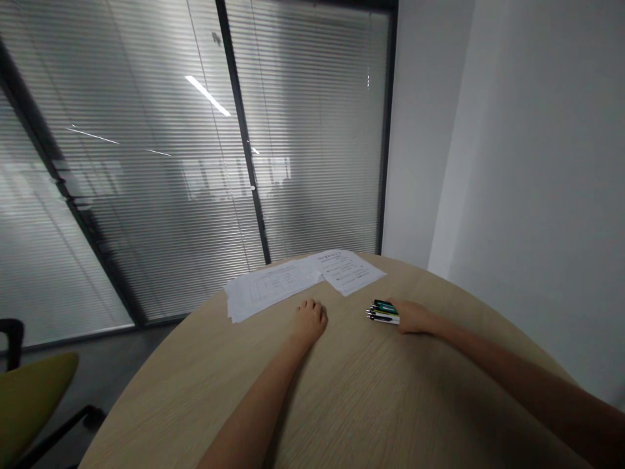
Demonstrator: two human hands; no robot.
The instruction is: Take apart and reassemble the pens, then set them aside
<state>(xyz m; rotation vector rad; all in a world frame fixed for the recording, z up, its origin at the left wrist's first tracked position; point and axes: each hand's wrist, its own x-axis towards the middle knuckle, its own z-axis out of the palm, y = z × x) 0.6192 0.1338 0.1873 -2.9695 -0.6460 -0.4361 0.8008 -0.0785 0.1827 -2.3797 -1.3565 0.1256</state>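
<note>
My right hand is closed around a bundle of several pens just above or on the tabletop; I cannot tell which. The pens lie side by side, their ends pointing left, in white, black, teal and a bit of yellow. My fingers hide their other ends. To the left, my left hand rests on the round wooden table, fingers curled in, with no object seen in it. It lies just in front of some printed sheets of paper, apart from the pens.
Another printed sheet overlaps the papers near the table's far edge. Beyond stands a glass partition with blinds. A white wall rises at the right. A yellow-green chair is at the lower left.
</note>
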